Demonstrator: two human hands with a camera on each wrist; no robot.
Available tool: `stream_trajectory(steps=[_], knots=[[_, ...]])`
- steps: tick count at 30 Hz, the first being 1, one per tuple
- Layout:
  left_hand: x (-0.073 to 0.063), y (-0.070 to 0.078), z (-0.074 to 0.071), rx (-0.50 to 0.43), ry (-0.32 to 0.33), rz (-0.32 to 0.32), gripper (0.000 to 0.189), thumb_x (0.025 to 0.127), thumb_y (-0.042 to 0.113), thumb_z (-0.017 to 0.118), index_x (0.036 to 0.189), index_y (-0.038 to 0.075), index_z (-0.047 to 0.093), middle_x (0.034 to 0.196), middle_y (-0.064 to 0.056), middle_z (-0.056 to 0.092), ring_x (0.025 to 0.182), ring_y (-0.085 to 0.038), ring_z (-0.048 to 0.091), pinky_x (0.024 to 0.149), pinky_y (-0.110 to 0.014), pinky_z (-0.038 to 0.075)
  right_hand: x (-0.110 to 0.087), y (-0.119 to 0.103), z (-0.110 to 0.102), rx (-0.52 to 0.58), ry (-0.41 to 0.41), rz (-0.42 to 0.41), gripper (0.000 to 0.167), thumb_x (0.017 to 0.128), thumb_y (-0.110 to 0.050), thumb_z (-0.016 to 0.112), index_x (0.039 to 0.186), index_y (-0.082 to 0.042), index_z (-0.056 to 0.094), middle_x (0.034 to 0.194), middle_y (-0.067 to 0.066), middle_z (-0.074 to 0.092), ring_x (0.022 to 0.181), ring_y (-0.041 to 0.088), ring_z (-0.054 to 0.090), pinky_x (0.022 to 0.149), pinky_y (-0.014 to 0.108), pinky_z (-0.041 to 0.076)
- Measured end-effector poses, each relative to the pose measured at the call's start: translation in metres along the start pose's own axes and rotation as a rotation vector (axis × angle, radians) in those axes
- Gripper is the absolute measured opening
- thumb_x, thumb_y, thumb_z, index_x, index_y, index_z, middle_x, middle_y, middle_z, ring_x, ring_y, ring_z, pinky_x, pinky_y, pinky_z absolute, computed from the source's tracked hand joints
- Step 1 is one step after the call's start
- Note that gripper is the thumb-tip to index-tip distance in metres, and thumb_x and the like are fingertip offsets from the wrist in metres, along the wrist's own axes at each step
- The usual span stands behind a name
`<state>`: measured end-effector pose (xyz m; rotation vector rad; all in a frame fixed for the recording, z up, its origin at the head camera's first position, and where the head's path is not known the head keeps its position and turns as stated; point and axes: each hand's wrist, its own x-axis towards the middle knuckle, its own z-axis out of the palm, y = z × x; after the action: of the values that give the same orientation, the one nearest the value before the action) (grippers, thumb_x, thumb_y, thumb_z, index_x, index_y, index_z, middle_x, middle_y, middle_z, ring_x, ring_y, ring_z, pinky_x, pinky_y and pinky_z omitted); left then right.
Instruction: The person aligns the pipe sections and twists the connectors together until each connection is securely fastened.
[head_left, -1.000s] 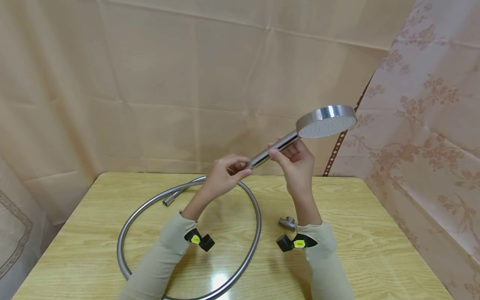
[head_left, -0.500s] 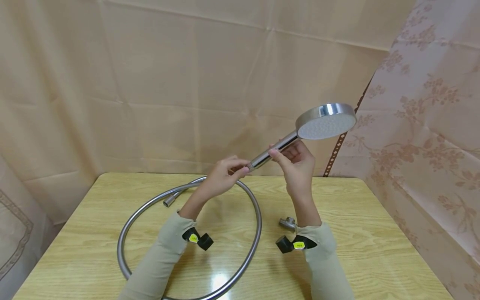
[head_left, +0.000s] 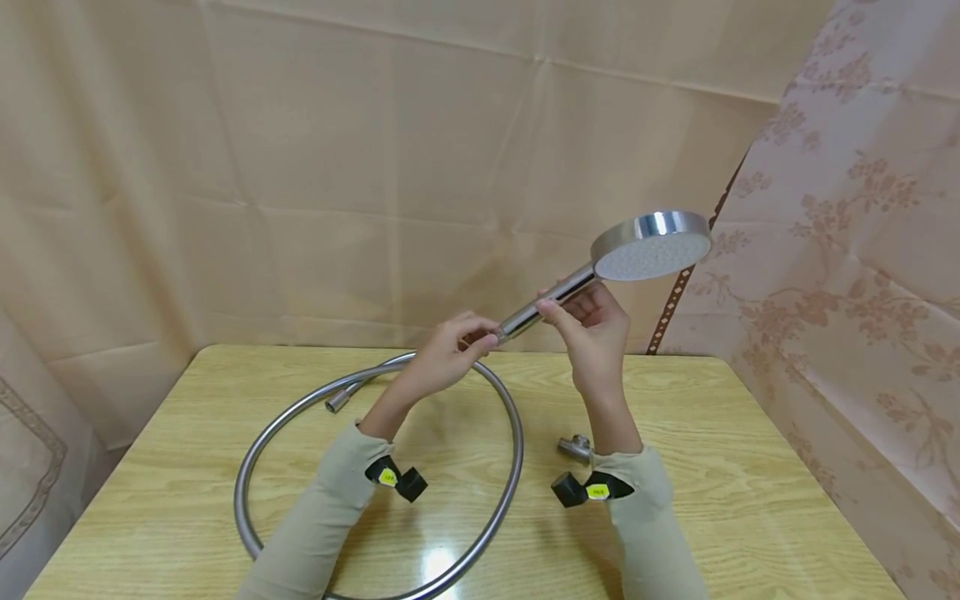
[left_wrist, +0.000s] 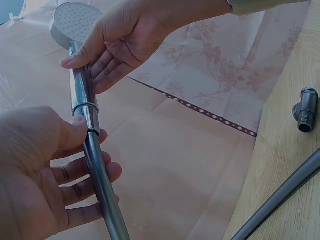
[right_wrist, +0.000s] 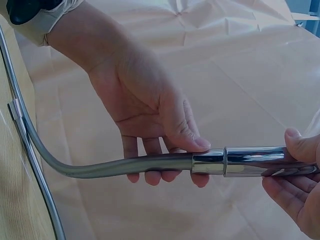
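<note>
A chrome shower head (head_left: 652, 246) with a pale round spray face is held up over the table's far edge. My right hand (head_left: 600, 342) grips its handle (head_left: 558, 292) between thumb and fingers. At the handle's lower end my left hand (head_left: 446, 354) pinches the metal end nut (right_wrist: 207, 162) of a shower hose (right_wrist: 110, 166). In the right wrist view nut and handle meet end to end, with a thin seam between them. From there the hose runs under the left fingers and down to the table, where it lies in a wide loop.
The hose's other end (head_left: 337, 402) lies on the wooden table (head_left: 750, 500), left of centre. A small metal angle valve (head_left: 575, 447) rests near the right wrist. Beige cloth (head_left: 450, 167) hangs behind the table, and a flowered cloth (head_left: 847, 275) hangs on the right.
The left thumb and fingers have shifted slightly at the handle's lower end, and the shower head has tilted very slightly. Hose loop and valve stay where they were.
</note>
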<state>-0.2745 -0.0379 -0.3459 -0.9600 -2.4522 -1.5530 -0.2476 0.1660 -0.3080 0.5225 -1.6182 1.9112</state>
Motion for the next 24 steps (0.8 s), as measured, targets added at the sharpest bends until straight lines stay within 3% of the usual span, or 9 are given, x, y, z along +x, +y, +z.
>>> stream_trajectory(steps=[20,24], knots=[[-0.0001,-0.0015,0.0022,0.001,0.071,0.012,0.015,0.097,0.014,0.070,0.110,0.007,0.074,0.100,-0.008,0.068,0.088,-0.018,0.064,0.076,-0.028,0.056,-0.0001,-0.0001,0.0018,-0.006,0.002,-0.015,0.025,0.083,0.006,0.080,0.102,-0.001,0.066,0.090,0.001,0.077,0.083,0.017,0.075,0.073,0.028,0.061],[-0.0006,0.0003,0.0037,0.020,0.051,0.014,0.014,0.098,0.013,0.069,0.109,0.007,0.074,0.099,-0.007,0.068,0.088,-0.018,0.064,0.075,-0.027,0.056,-0.0007,0.0002,0.0014,-0.005,0.002,-0.009,0.025,0.084,0.008,0.079,0.101,-0.004,0.066,0.089,0.000,0.076,0.083,0.015,0.075,0.072,0.027,0.061]])
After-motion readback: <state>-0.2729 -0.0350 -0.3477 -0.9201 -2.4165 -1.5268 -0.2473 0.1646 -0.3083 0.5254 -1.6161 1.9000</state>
